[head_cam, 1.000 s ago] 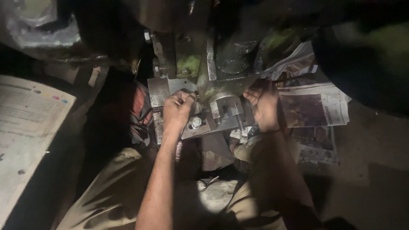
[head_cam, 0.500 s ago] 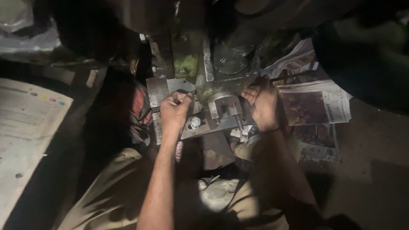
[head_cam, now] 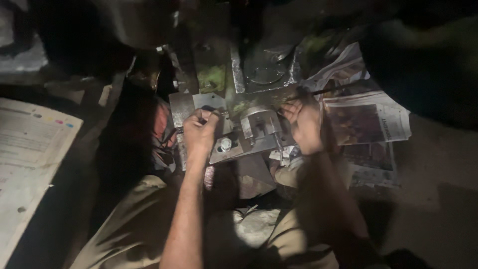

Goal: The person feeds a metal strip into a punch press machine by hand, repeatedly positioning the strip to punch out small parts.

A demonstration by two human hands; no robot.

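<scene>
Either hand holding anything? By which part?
Cannot tell: left hand is fisted against the grey metal press fixture, contents hidden; right hand touches its right edge.

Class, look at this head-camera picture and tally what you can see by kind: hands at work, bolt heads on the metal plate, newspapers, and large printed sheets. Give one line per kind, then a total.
Hands: 2, left hand and right hand
Bolt head on the metal plate: 1
Newspapers: 1 spread pile
Large printed sheet: 1
Total: 5
</scene>
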